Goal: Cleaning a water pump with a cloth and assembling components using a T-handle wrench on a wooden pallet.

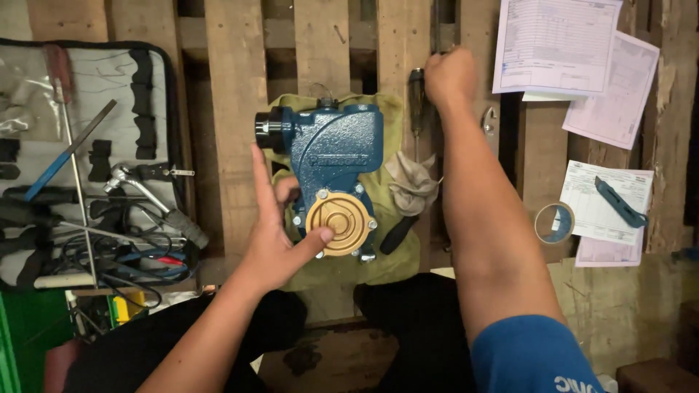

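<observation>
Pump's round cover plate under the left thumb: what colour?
Brass-gold, on the dark blue pump; the round cover shows best in the head view, left hand touching it.

Work surface: wooden pallet (233, 109), rough slats w/ dark gaps betw. them, worn and stained.

Left: open tool case (156, 87), black-edged, grey lining w/ elastic loops; holds ratchet (149, 193), file w/ blue handle (65, 156), long rod, tangle of cables (124, 255). Green box (25, 327) below case.

Right: paper forms (557, 44) in loose stacks, white and pink sheets overlapping; blue utility knife (619, 202) on lower stack; tape roll (554, 222) just beside that stack.

Lower right: bare concrete-like floor (626, 313), stained; dark wood block (655, 375) at corner.

Light: warm, dim, from above; deep shadow at right edge.
</observation>
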